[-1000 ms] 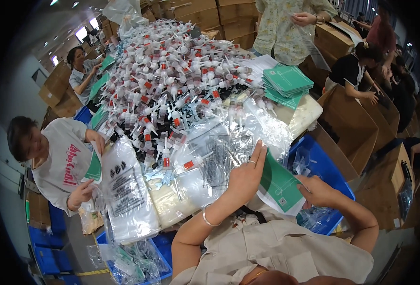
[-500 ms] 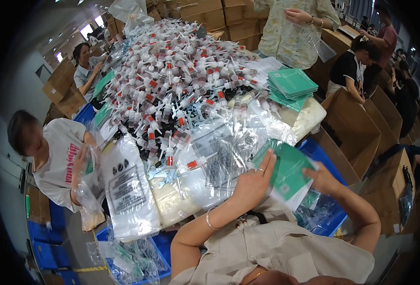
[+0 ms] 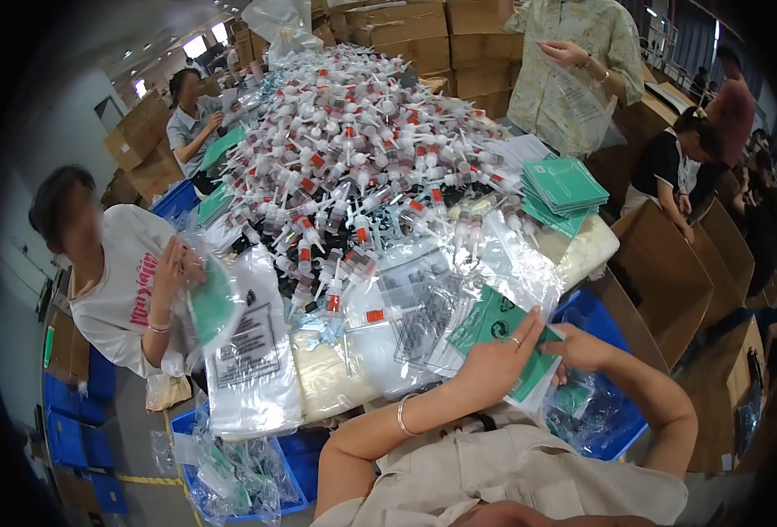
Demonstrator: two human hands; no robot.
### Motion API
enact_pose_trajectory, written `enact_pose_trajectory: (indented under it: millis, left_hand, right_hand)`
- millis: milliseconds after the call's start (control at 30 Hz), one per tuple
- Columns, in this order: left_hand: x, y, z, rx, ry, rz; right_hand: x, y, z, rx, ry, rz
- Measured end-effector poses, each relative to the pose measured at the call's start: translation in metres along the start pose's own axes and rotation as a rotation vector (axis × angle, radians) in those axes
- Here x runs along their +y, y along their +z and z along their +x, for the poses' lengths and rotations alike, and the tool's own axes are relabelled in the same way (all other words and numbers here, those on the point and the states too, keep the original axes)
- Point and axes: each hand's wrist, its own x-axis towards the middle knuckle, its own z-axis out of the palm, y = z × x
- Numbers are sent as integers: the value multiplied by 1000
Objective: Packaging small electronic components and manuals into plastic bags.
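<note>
A green booklet (image 3: 481, 321) with white pages lies tilted in front of me, its far part covered by a clear printed plastic bag (image 3: 503, 303). My left hand (image 3: 498, 358), with a ring and a bracelet, is closed on the booklet, index and middle fingers stretched across its right part. Its thumb is hidden. Beside those fingertips my right hand (image 3: 582, 347) pinches the booklet's right edge; whether it also grips the bag I cannot tell. Just beyond, a printed clear bag (image 3: 406, 303) carries one small white-capped bottle (image 3: 380, 314) with a red label.
A large heap of small bottles (image 3: 362, 132) covers the table. Green booklets (image 3: 564, 184) are stacked at the right. Flat plastic bags (image 3: 257, 351) lie at the front left. Blue bins (image 3: 296, 509) below hold bagged items. Co-workers stand around; cardboard boxes (image 3: 661, 272) line the right.
The booklet has slid left under the clear bag, and my right hand has come in against my left fingertips. At the left, a co-worker has raised a bagged green booklet.
</note>
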Motion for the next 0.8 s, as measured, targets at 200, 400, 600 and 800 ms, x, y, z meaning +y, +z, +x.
enact_pose_trajectory:
  millis: [200,400,600,800]
  left_hand:
    - [-12,5,-6,-4,-82,-102]
    - [-11,7,1,82,-60,-117]
    - [-31,14,-9,107,-179,-185]
    - [-14,11,5,52,-150,-339]
  right_hand:
    - [-8,7,28,279,-295,-135]
    - [6,-7,72,312,-534,-403]
    - [-15,-7,63,496,-577,-236]
    - [-28,-3,51,200,-194,-231]
